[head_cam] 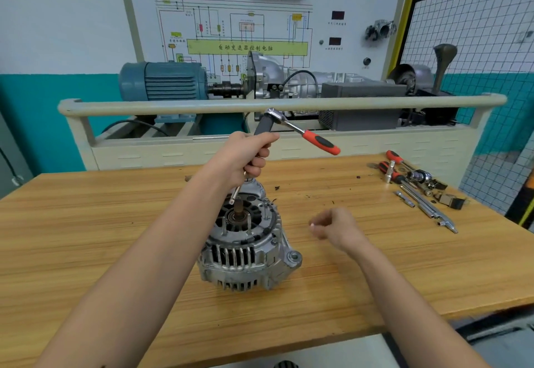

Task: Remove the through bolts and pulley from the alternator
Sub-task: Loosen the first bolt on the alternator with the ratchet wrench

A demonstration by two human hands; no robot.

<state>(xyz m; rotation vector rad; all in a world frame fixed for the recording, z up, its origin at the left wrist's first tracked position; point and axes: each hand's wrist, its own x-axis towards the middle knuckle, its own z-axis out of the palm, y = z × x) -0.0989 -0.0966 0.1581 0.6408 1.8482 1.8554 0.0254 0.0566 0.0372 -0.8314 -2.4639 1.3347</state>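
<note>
A silver alternator [248, 249] stands on the wooden table [115, 237], shaft end up, with a rusty shaft [238, 207] in its middle. Above it my left hand [248, 156] grips a dark socket extension fitted to a ratchet wrench [300, 130] with a red-and-black handle pointing right. A thin silver rod [235, 195] sticks out below that hand toward the alternator's top. My right hand [332, 227] hovers to the right of the alternator, fingers loosely curled, and whether it pinches something small I cannot tell.
Screwdrivers, sockets and extension bars [419, 188] lie at the table's right back. Behind the table stands a cream rail [202, 106] and a training rig with a blue motor [164, 81] and a gearbox. A wire mesh panel [476, 26] is at the right.
</note>
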